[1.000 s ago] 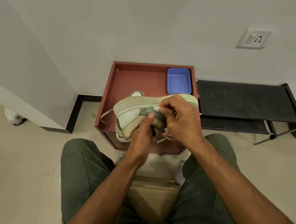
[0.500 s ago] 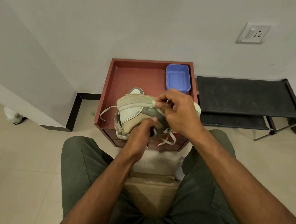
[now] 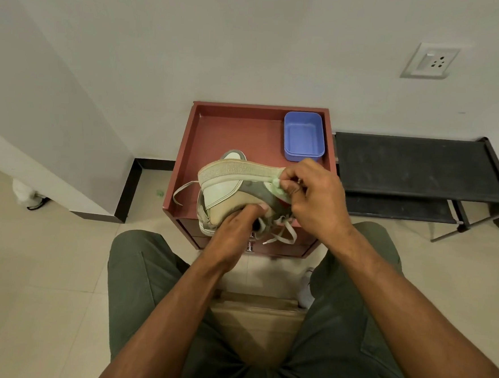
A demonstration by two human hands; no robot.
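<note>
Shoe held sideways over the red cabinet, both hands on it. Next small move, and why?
Probably draw the right hand along the side of the shoe toward the heel. It pinches a pale green piece, maybe a cloth, at the toe end, while the left hand grips the upper and steadies it; the rest of that side is uncovered.

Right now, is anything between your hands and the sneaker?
Nothing visible. The left hand grips the sneaker from below, and the right hand pinches it at the sole edge; both are in direct contact.
</note>
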